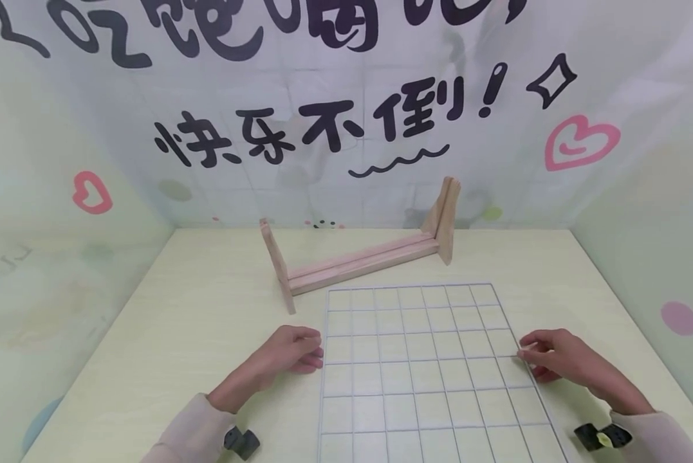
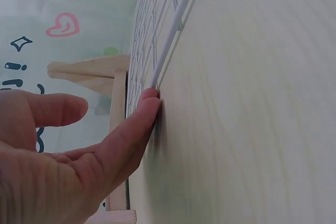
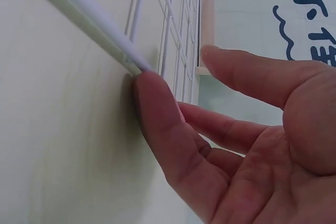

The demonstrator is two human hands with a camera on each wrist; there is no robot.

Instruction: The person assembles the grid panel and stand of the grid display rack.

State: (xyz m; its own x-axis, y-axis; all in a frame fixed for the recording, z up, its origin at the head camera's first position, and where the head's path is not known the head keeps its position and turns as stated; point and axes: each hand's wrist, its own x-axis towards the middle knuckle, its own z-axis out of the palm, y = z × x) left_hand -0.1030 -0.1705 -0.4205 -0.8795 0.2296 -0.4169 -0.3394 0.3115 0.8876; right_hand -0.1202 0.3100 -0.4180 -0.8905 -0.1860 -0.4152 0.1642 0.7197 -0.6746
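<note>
A white wire grid panel lies on the pale table in the head view, in front of a wooden stand. At its left edge is my left hand; the left wrist view has the fingertips against the rim wire, the thumb held apart from it. On the opposite side my right hand meets the right edge. In the right wrist view one fingertip touches the rim wire from below, while the thumb stays away from the wire.
The wooden stand has two upright ends joined by a long crosspiece and sits slantwise behind the grid. A printed white curtain with black characters and pink hearts hangs along the table's back edge. Printed side walls flank the table.
</note>
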